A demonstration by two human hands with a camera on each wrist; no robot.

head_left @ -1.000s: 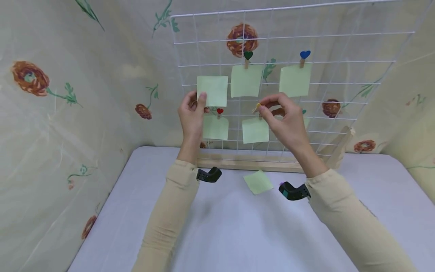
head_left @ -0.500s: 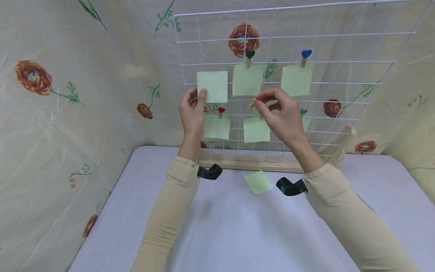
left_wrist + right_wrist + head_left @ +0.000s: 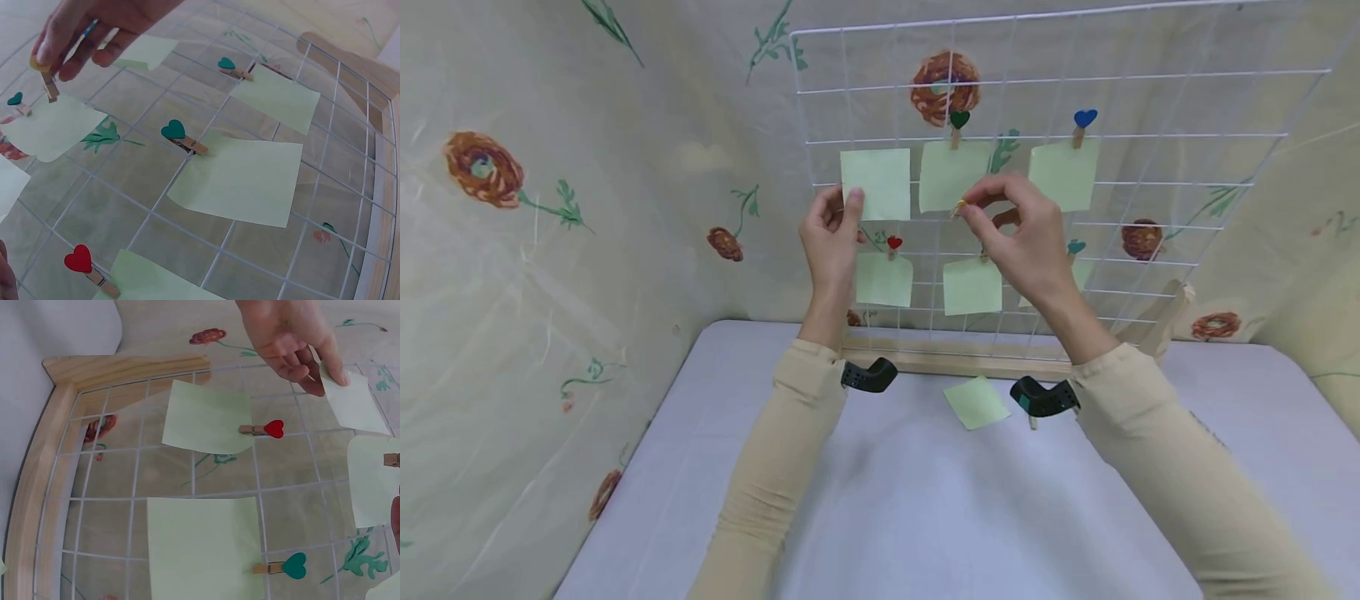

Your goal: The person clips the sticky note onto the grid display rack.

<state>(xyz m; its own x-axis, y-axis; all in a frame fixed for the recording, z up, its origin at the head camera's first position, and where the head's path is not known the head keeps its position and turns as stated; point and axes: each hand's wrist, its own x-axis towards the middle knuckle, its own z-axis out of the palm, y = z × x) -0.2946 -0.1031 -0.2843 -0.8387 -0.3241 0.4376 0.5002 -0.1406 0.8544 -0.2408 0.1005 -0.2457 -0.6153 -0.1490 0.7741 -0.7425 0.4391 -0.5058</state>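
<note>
My left hand [image 3: 833, 246] pinches a pale green paper note [image 3: 880, 185] by its lower left corner, thumb in front. The note is upright before the left side of a white wire grid [image 3: 1150, 77]. Between thumb and fingertips my right hand [image 3: 1028, 242] pinches a small wooden clothespin [image 3: 49, 84] with a yellow top. That clothespin is right of the held note, apart from it, and in front of the lower edge of a note [image 3: 953, 171] clipped under a dark green heart clothespin [image 3: 959, 120].
Further notes hang by heart clothespins: blue [image 3: 1085, 119], red [image 3: 894, 242] and teal [image 3: 294, 565]. A wooden base [image 3: 955, 362] supports the grid. On the white table [image 3: 925, 517] lie a loose green note [image 3: 976, 403] and a small pale piece [image 3: 1033, 422] beside the right wrist camera.
Both hands have risen a little. The left hand has lifted the note higher against the grid, and the right hand has brought the clothespin up and left, closer to that note.
</note>
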